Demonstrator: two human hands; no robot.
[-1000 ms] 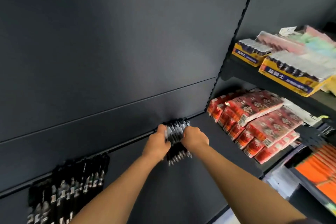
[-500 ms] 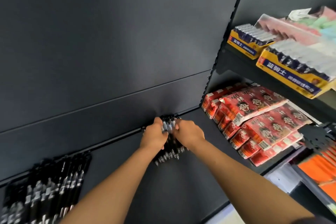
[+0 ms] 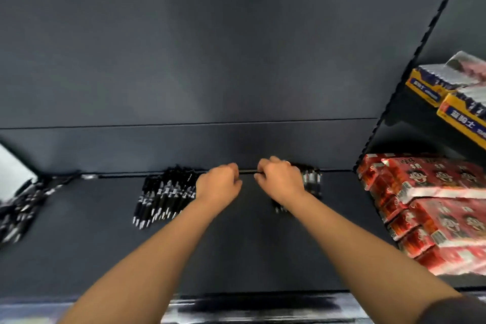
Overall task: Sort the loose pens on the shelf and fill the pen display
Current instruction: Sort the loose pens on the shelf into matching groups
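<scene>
Both my hands reach to the back of the dark shelf. My left hand and my right hand are curled, and each pinches one end of a single black pen lying crosswise between them. My right hand covers a small bundle of black pens, whose tips show below the wrist. A larger row of black pens lies just left of my left hand. Another loose heap of black pens sits at the far left, blurred.
Red snack packs are stacked on the shelf to the right, beyond the slotted upright. Yellow and blue boxes stand on the shelf above them. A white object shows at the left edge. The dark back panel rises behind.
The view has swung left, bringing the pen row close to my hands. My hands, together on the bundle before, have drawn apart, the left one moving left with a pen between them.
</scene>
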